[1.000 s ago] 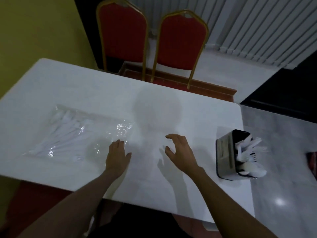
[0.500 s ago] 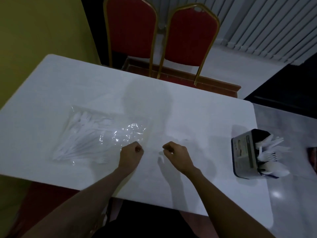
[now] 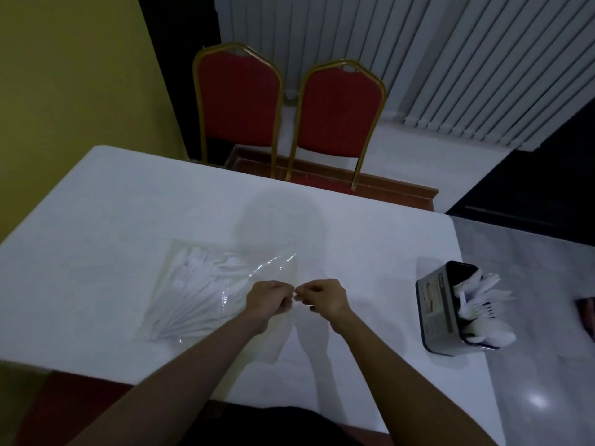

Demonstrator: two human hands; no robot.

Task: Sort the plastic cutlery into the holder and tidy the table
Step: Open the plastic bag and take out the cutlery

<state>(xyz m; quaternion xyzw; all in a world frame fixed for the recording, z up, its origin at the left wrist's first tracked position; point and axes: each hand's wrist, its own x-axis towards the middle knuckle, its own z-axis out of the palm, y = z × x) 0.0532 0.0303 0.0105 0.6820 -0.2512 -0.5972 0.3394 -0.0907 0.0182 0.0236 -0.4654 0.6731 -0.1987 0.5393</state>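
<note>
- Cutlery bag lay just left of both hands, its edge between them.
- Left hand and right hand pinched that edge with curled fingers.

Room was dim. Yellow wall filled upper left; white vertical blinds spanned upper right. Two red gold-framed chairs, left chair and right chair, stood side by side top centre, behind white table. Glossy grey floor at right caught glare.
</note>
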